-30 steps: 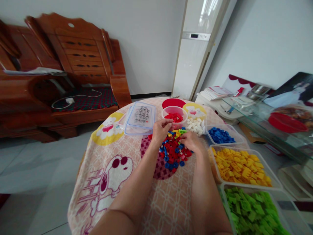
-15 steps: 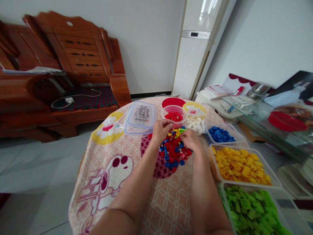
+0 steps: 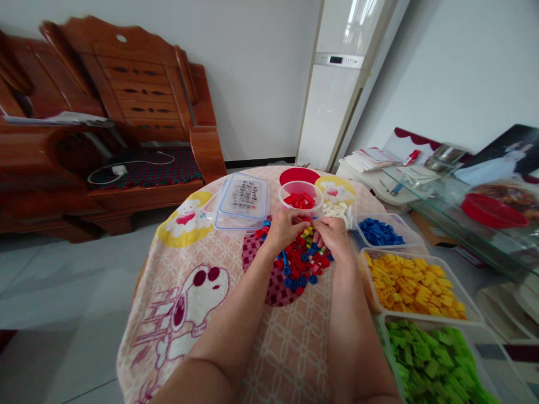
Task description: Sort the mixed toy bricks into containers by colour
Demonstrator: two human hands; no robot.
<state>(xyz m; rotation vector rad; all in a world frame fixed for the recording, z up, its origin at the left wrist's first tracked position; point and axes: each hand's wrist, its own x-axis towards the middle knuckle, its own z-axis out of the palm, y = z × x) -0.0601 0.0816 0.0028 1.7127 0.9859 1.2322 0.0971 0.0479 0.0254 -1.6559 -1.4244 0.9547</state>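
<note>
My left hand (image 3: pixel 286 230) and my right hand (image 3: pixel 334 234) hover close together over a mixed pile of toy building bricks (image 3: pixel 301 264), mostly red and blue with some yellow and green. Both hands are closed, thumbs and fingertips pinched and nearly meeting. Whatever lies between the fingertips is too small and covered to name. Just beyond them stands a round clear bowl (image 3: pixel 320 203) with red bricks (image 3: pixel 298 200) in it. White bricks (image 3: pixel 338 210) lie in a heap behind my right hand, partly hidden by it.
Along the right stand clear boxes of blue bricks (image 3: pixel 381 231), yellow bricks (image 3: pixel 415 286) and green bricks (image 3: pixel 438 359). Clear lids (image 3: pixel 243 195) lie at the back left, a red lid (image 3: pixel 298 177) behind the bowl. A patterned cloth (image 3: pixel 290 353) covers the round table. A glass shelf (image 3: pixel 450 216) is farther right.
My hands have come closer together above the pile. The right fingers have risen from the bricks toward the left fingertips. The bowl and boxes stay where they were.
</note>
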